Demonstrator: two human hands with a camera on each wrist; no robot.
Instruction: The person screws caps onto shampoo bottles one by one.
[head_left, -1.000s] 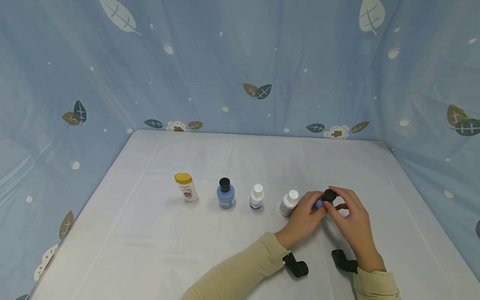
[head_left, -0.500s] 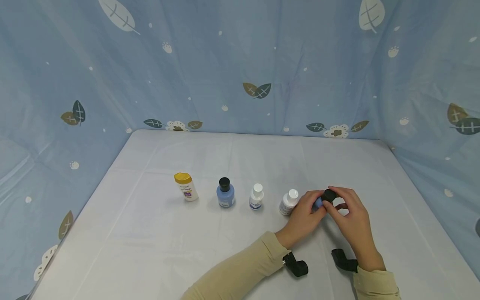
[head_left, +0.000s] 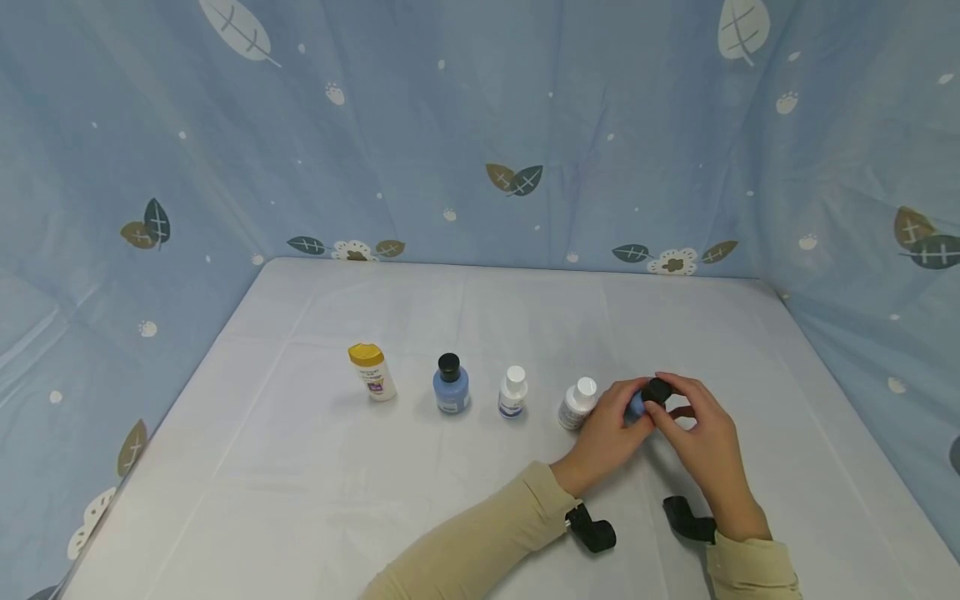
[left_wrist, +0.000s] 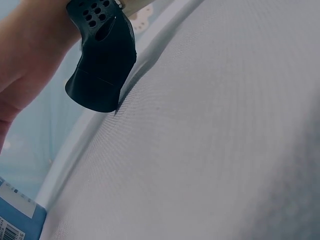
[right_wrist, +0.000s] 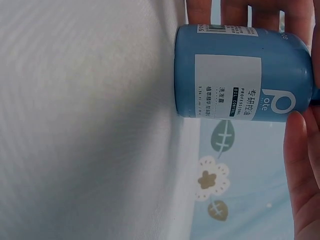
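A blue shampoo bottle [right_wrist: 225,72] with a white label and a black cap [head_left: 656,391] stands on the white-covered table at the right. My left hand [head_left: 609,429] holds its body from the left, partly hiding it in the head view. My right hand [head_left: 701,433] pinches the cap between thumb and fingers. In the left wrist view, the lower part of a blue bottle [left_wrist: 20,212] shows at the corner. A white bottle [head_left: 577,404] with a white cap stands close beside my left hand.
Leftward in a row stand a smaller white bottle [head_left: 513,393], another blue bottle [head_left: 452,392] with a black cap, and a white bottle with a yellow cap [head_left: 372,373]. A blue patterned curtain [head_left: 450,125] surrounds the table's back and sides.
The black cap and my right fingertips have shifted very slightly left. Both hands keep their hold on the bottle, and the other bottles stay in place.
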